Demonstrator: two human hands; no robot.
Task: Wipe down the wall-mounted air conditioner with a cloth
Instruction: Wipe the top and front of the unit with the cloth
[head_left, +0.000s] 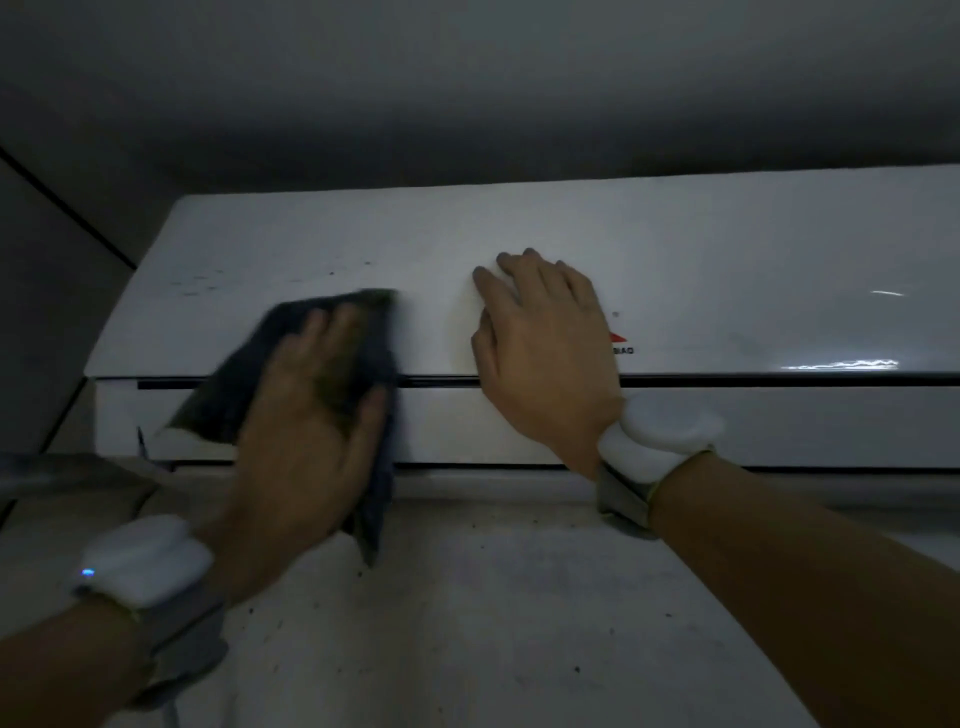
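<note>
A white wall-mounted air conditioner (727, 270) spans the view, high up under the ceiling. My left hand (306, 431) presses a dark cloth (244, 384) flat against the left part of its front panel; the cloth is motion-blurred and one end hangs down past the unit's lower edge. My right hand (540, 353) rests flat on the panel's middle, fingers spread, holding nothing, just left of a small red logo (618, 343). Dark specks mark the panel's upper left.
The grey ceiling (467, 78) sits close above the unit. A stained wall (493, 613) runs below it. At the left, a side wall with a dark seam (67, 208) meets the unit's end. White wrist devices sit on both wrists.
</note>
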